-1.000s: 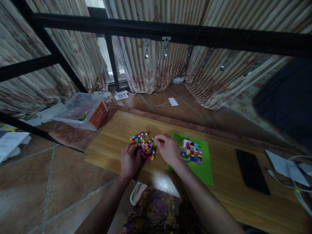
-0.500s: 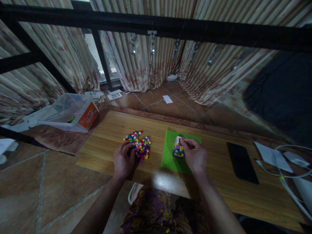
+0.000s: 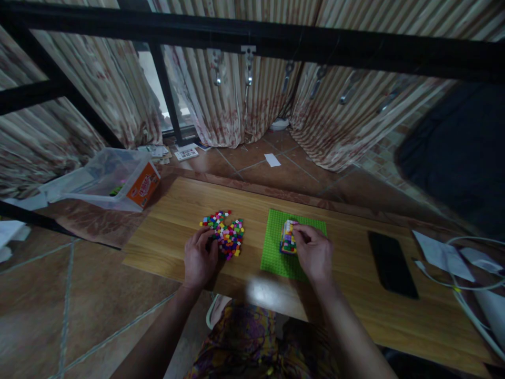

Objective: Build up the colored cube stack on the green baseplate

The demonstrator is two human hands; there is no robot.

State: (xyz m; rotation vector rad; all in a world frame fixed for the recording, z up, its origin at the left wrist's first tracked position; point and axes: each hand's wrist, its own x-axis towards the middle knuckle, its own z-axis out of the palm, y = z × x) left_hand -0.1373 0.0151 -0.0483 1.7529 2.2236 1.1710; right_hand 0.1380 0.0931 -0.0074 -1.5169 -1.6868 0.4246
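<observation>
On the right part of the wooden table lies a green studded baseplate (image 3: pixel 272 247). A small block of multicoloured toy bricks (image 3: pixel 290 240) with white ones at its far end stands on it. My right hand (image 3: pixel 315 252) is at that block's right side, thumb and forefinger pinched at its top on a small toy brick that the fingertips mostly hide. Further left is a loose pile of tiny coloured bricks (image 3: pixel 231 239). My left hand (image 3: pixel 200 258) rests at the pile's near left edge, fingers curled, thumb and forefinger apart.
A black phone (image 3: pixel 392 263) lies right of the baseplate, near a paper sheet (image 3: pixel 442 252) and white cables (image 3: pixel 461 287). Left of the table stands a clear plastic bin (image 3: pixel 114 179) with an orange label. A dark metal rail (image 3: pixel 252 34) crosses above, before striped curtains.
My right hand has shifted slightly, its fingertips still at the top of the brick block. My left hand stays at the pile almost unmoved. The view has tilted a little.
</observation>
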